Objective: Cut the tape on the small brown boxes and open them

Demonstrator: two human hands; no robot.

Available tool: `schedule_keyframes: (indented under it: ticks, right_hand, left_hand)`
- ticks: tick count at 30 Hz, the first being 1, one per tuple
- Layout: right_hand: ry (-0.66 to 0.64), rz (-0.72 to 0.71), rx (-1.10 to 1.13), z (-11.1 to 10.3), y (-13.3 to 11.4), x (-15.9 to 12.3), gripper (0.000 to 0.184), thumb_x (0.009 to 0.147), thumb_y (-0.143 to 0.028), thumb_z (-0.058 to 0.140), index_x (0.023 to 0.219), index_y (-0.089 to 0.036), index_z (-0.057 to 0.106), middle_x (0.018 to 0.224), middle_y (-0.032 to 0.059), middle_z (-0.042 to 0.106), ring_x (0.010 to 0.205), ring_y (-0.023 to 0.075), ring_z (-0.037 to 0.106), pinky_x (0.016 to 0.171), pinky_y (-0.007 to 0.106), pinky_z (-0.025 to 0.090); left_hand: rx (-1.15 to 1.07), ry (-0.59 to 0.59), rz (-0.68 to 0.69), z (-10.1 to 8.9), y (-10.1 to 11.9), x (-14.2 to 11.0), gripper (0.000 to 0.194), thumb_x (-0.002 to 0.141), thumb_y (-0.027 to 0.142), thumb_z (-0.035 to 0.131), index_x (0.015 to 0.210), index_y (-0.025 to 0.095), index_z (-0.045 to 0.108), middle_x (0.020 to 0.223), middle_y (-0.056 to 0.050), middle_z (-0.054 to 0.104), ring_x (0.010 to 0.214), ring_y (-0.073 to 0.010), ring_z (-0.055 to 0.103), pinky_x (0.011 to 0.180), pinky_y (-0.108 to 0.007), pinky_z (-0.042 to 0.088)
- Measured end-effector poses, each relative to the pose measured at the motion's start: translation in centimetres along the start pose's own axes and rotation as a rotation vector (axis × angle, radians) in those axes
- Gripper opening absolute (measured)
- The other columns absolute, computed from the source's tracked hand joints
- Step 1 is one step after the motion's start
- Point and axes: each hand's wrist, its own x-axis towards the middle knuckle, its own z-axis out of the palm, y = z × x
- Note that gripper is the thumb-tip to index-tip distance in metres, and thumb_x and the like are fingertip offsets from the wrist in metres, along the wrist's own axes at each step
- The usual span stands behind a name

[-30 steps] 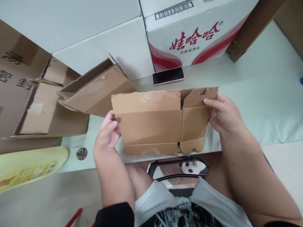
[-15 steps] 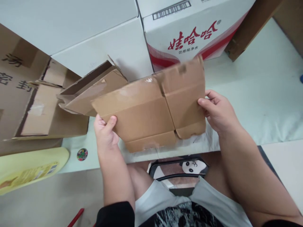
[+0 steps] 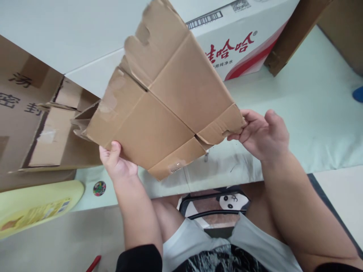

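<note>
Across the scene from left to right ran the pale green tabletop [image 3: 306,117]. At its far left rose a plain white box [image 3: 56,30], and on the left stood a brown carton [image 3: 17,79] with dark printed characters. Far and right of centre was a white carton [image 3: 241,49] with red lettering, partly hidden by the flattened cardboard box [image 3: 172,94]. This creased brown box was held tilted above the tabletop, its notched flaps pointing far and left. At the near left lay a yellow container [image 3: 39,206]. The left hand [image 3: 119,162] had the box's left corner pinched, thumb on top and fingers underneath. The right hand [image 3: 263,134] had its fingers against the box's right corner, but the thumb stood up, well clear of the cardboard, so that grip was loose and spread. Between the yellow container and the left forearm sat a small round patterned disc [image 3: 99,188].
</note>
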Motion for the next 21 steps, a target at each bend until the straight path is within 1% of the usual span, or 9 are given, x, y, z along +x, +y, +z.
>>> schedule_keyframes:
  ticks: [4,6,9,11,14,16,18,19,21]
  right_hand:
    - [-0.186,-0.005,-0.321,-0.5,-0.3,-0.2,0.046,0.071,-0.059,0.089,0.099,-0.024,0.076,0.095,0.0031,0.079,0.087,0.0215,0.074,0.075,0.032,0.061]
    - [-0.302,0.052,-0.454,-0.5,-0.6,-0.4,0.045,0.074,-0.061,0.086,0.092,-0.021,0.077,0.092,0.0054,0.080,0.091,0.0253,0.075,0.079,0.036,0.062]
    - [-0.261,0.048,-0.498,-0.2,-1.4,-1.2,0.050,0.074,-0.068,0.083,0.084,-0.019,0.077,0.086,0.0074,0.080,0.084,0.0277,0.076,0.073,0.039,0.063]
    - [-0.025,-0.108,-0.459,-0.1,-2.3,-2.1,0.049,0.074,-0.068,0.082,0.086,-0.021,0.077,0.090,0.0080,0.080,0.087,0.0296,0.078,0.075,0.042,0.064]
    - [0.500,-0.599,-0.385,-0.8,-4.1,-3.0,0.046,0.083,-0.066,0.072,0.103,-0.025,0.076,0.107,0.0088,0.080,0.107,0.0341,0.077,0.085,0.050,0.066]
    - [0.763,-0.880,-0.361,-2.3,-5.8,-3.0,0.046,0.089,-0.064,0.063,0.117,-0.030,0.072,0.125,0.0076,0.076,0.121,0.0352,0.073,0.082,0.051,0.066]
    - [0.930,-0.972,-0.331,-4.4,-8.2,-2.4,0.041,0.088,-0.060,0.066,0.121,-0.036,0.067,0.139,0.0031,0.071,0.126,0.0320,0.072,0.065,0.039,0.065]
    - [1.055,-0.982,-0.273,-5.5,-9.6,-2.0,0.035,0.090,-0.057,0.067,0.118,-0.037,0.066,0.138,0.0017,0.071,0.120,0.0281,0.075,0.053,0.030,0.058]
    - [1.241,-0.853,-0.182,-7.5,-12.5,-0.7,0.023,0.101,-0.047,0.059,0.119,-0.034,0.066,0.136,0.0057,0.074,0.112,0.0227,0.078,0.046,0.024,0.052]
  left_hand:
    - [-0.003,0.021,-0.101,-0.3,0.2,-0.2,0.060,0.038,0.049,0.103,0.077,0.019,0.069,0.094,-0.004,0.079,0.093,-0.0217,0.072,0.089,-0.033,0.057]
    - [-0.014,0.017,-0.193,-0.5,-0.1,-0.3,0.062,0.033,0.042,0.105,0.078,0.018,0.069,0.085,-0.002,0.076,0.080,-0.0170,0.068,0.083,-0.029,0.056]
    - [-0.053,0.021,-0.244,-0.5,-0.8,-0.4,0.058,0.049,0.056,0.096,0.082,0.018,0.068,0.075,-0.001,0.070,0.066,-0.0129,0.062,0.065,-0.024,0.051]
    - [-0.079,0.025,-0.270,-0.3,-1.3,-0.3,0.051,0.062,0.064,0.083,0.080,0.019,0.066,0.066,0.001,0.063,0.054,-0.0112,0.053,0.049,-0.023,0.041]
    - [-0.090,-0.074,-0.361,-0.1,-1.6,-0.5,0.036,0.068,0.052,0.078,0.073,0.020,0.061,0.051,0.006,0.047,0.041,-0.0097,0.039,0.042,-0.022,0.030]
    - [-0.091,-0.181,-0.421,0.2,-1.8,-0.9,0.036,0.068,0.048,0.080,0.065,0.020,0.057,0.044,0.009,0.032,0.037,-0.0077,0.028,0.040,-0.021,0.025]
    - [-0.086,-0.252,-0.450,0.6,-1.9,-1.3,0.041,0.068,0.049,0.082,0.060,0.020,0.054,0.042,0.011,0.022,0.036,-0.0056,0.018,0.038,-0.020,0.019]
    - [-0.071,-0.277,-0.464,0.8,-2.0,-1.6,0.043,0.068,0.050,0.082,0.059,0.020,0.053,0.042,0.011,0.020,0.036,-0.0051,0.016,0.038,-0.020,0.017]
    - [-0.027,-0.319,-0.489,1.3,-2.3,-2.0,0.044,0.069,0.052,0.081,0.059,0.020,0.053,0.042,0.011,0.019,0.036,-0.0047,0.015,0.038,-0.019,0.017]
